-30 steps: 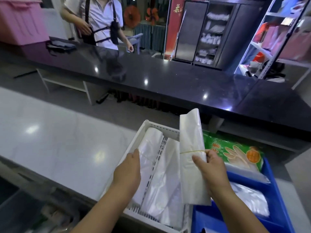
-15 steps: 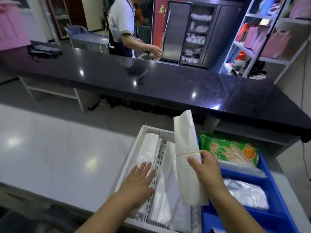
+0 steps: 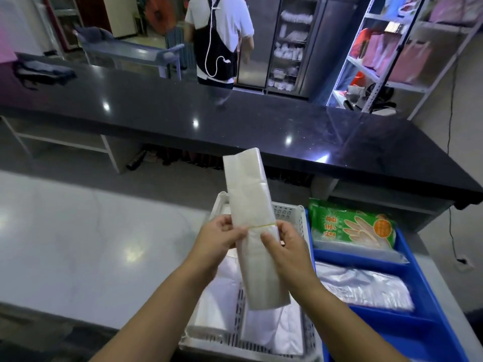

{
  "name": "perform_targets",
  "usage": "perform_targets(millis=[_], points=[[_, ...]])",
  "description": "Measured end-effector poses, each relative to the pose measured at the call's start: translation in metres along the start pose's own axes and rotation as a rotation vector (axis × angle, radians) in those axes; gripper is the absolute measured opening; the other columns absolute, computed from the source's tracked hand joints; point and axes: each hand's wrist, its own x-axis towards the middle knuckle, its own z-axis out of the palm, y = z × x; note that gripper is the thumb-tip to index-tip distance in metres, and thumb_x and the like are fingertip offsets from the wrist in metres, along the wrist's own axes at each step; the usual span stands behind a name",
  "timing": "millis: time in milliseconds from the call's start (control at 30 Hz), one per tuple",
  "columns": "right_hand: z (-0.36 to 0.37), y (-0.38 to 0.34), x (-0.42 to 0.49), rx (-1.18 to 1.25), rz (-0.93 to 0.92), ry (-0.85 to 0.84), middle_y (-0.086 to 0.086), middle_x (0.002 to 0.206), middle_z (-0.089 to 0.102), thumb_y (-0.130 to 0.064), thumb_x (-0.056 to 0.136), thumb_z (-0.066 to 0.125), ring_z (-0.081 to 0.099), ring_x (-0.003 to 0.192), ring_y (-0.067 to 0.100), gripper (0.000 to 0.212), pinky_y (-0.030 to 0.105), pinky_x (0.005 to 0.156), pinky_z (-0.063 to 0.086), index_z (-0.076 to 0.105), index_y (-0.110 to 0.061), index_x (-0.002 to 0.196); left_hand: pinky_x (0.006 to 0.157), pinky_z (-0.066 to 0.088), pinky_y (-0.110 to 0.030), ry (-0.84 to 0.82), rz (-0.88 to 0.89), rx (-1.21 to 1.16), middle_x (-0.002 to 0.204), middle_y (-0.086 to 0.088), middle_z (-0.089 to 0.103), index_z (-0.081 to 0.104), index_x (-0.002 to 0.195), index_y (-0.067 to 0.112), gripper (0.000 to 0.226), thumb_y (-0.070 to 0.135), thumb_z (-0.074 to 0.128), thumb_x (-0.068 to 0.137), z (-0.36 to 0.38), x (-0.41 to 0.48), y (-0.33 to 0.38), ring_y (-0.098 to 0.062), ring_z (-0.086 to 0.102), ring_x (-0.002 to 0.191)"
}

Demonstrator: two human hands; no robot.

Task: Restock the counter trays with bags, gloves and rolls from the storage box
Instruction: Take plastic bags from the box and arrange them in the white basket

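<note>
Both hands are closed on one bundle of bags (image 3: 251, 205). The left hand (image 3: 222, 236) pinches its left edge and the right hand (image 3: 285, 246) clamps the right edge, thumb on the front face. They meet just at the yellow rubber band (image 3: 264, 226) round the bundle's middle. The bundle stands nearly upright, leaning a little left, above the white slotted tray (image 3: 290, 212), where other pale bag stacks already lie.

It looks light, thin and floppy. The film is probably slick, so loose sheets could slide out or fan apart once the band comes off. The banded waist seems the surest place to hold it, with support underneath when it is laid flat.

Just right of the white tray sits a blue tray (image 3: 366, 262), with a green glove packet (image 3: 352, 226) in the far section and a clear pack (image 3: 366, 286) nearer. Both trays rest on a pale, glossy table (image 3: 91, 244). Beyond runs a dark counter (image 3: 235, 126). Behind it a person (image 3: 219, 35) faces away toward a cabinet (image 3: 287, 48), and metal shelving (image 3: 392, 48) stands at the right.
</note>
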Motion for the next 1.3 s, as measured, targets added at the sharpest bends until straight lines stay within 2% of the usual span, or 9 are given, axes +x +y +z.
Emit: perform_targets(millis=[100,233,333,500,633,800,967,1100,1300], points=[[0.003,0.021,0.010,-0.299,-0.133,-0.097,-0.009,0.099,0.065,-0.016,0.094,0.050,0.060,0.095,0.013,0.015,0.032,0.083,0.048,0.061,-0.026,0.098,0.067,0.054,-0.028,0.189,0.092,0.099,0.089,-0.012,0.071,0.061,0.098,0.006,0.021,-0.001,0.065,0.078,-0.021,0.005,0.010,-0.021,0.067,0.078],[0.003,0.052,0.011,-1.016,-0.456,-0.601,-0.003,0.126,0.060,0.002,0.081,0.046,0.053,0.116,0.019,0.044,0.034,0.097,0.038,0.061,-0.026,0.111,0.065,0.054,-0.031,0.303,0.157,0.265,0.079,-0.004,0.070,0.063,0.087,0.018,0.017,0.006,0.067,0.076,-0.049,0.005,0.019,-0.017,0.066,0.071],[0.000,0.061,0.012,-1.133,-0.703,-0.783,0.002,0.128,0.060,-0.001,0.073,0.058,0.057,0.114,0.022,0.043,0.037,0.099,0.041,0.061,-0.022,0.110,0.063,0.053,-0.032,0.325,0.148,0.354,0.070,0.002,0.069,0.063,0.081,0.020,0.016,0.007,0.068,0.073,-0.058,0.003,0.018,-0.012,0.064,0.063],[-0.009,0.058,0.024,-1.278,-0.807,-0.891,-0.002,0.108,0.063,-0.011,0.079,0.061,0.058,0.098,0.020,0.038,0.039,0.095,0.044,0.057,-0.025,0.114,0.065,0.053,-0.038,0.331,0.132,0.409,0.072,0.000,0.070,0.063,0.080,0.021,0.014,0.010,0.068,0.073,-0.059,0.004,0.010,-0.018,0.065,0.067],[-0.009,0.050,0.028,-1.361,-0.883,-0.845,-0.006,0.076,0.055,-0.023,0.066,0.075,0.051,0.076,0.016,0.024,0.032,0.077,0.051,0.058,-0.027,0.083,0.069,0.055,-0.044,0.292,0.125,0.512,0.073,-0.004,0.069,0.062,0.077,0.023,0.011,0.014,0.066,0.071,-0.055,0.004,0.006,-0.024,0.065,0.068],[-0.022,0.046,0.026,-1.417,-0.820,-0.782,-0.007,0.094,0.060,-0.029,0.065,0.077,0.055,0.092,0.018,0.024,0.032,0.078,0.050,0.063,-0.031,0.083,0.051,0.045,-0.033,0.186,0.045,0.685,0.058,0.005,0.060,0.057,0.069,0.022,0.007,0.021,0.063,0.065,-0.041,0.008,-0.006,-0.014,0.054,0.051],[-0.047,0.037,0.017,-1.418,-0.779,-0.676,-0.011,0.094,0.064,-0.030,0.065,0.078,0.056,0.085,0.014,0.031,0.029,0.070,0.051,0.059,-0.032,0.090,0.048,0.034,-0.026,0.092,-0.017,0.833,0.055,0.009,0.047,0.048,0.064,0.022,0.014,0.020,0.062,0.066,-0.011,0.012,-0.026,-0.010,0.044,0.050],[-0.056,0.040,0.010,-1.430,-0.784,-0.575,-0.005,0.091,0.066,-0.018,0.054,0.083,0.058,0.077,0.015,0.038,0.027,0.063,0.051,0.060,-0.027,0.084,0.061,0.044,-0.032,0.041,-0.082,0.993,0.080,-0.002,0.060,0.047,0.088,0.015,0.012,0.015,0.054,0.078,0.010,0.010,-0.051,-0.018,0.053,0.068],[-0.052,0.047,0.009,-1.406,-0.783,-0.514,-0.001,0.092,0.067,-0.014,0.059,0.081,0.060,0.071,0.016,0.033,0.030,0.059,0.052,0.062,-0.023,0.084,0.064,0.043,-0.030,0.036,0.035,1.073,0.102,-0.004,0.060,0.031,0.130,0.022,0.048,0.011,0.049,0.087,0.020,0.006,-0.063,-0.020,0.057,0.081]])
